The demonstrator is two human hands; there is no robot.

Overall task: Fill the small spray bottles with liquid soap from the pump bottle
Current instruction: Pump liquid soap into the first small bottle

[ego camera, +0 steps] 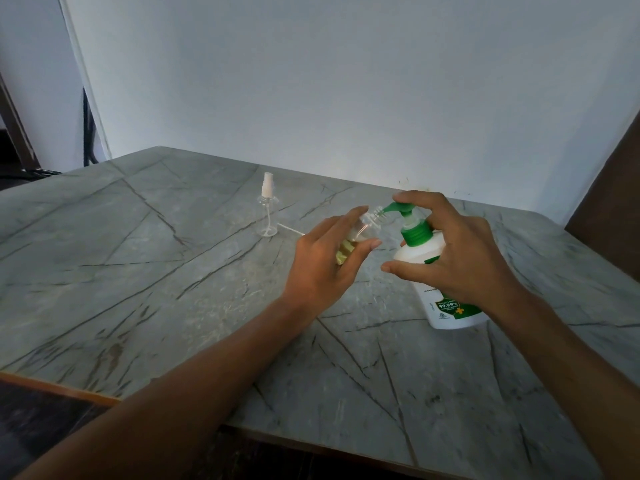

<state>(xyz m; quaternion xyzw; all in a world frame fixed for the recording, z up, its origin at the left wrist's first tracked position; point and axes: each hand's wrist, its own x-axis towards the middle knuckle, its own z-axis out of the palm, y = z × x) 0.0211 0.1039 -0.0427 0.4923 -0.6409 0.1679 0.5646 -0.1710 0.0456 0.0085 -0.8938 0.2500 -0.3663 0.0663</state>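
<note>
A person's left hand grips a small clear plastic spray bottle, uncapped and tilted, its neck meeting the spout of a white pump bottle with a green pump head on the grey veined tabletop. The right hand curls round the pump bottle, forefinger atop the pump. A second, capped clear spray bottle stands well left of the pump bottle. A hard press, or a slipped neck, could spill soap.

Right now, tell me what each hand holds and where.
The left hand grips a tilted small bottle round its body, neck at the spout. The right hand holds the pump bottle at its shoulder, forefinger on the pump head.
</note>
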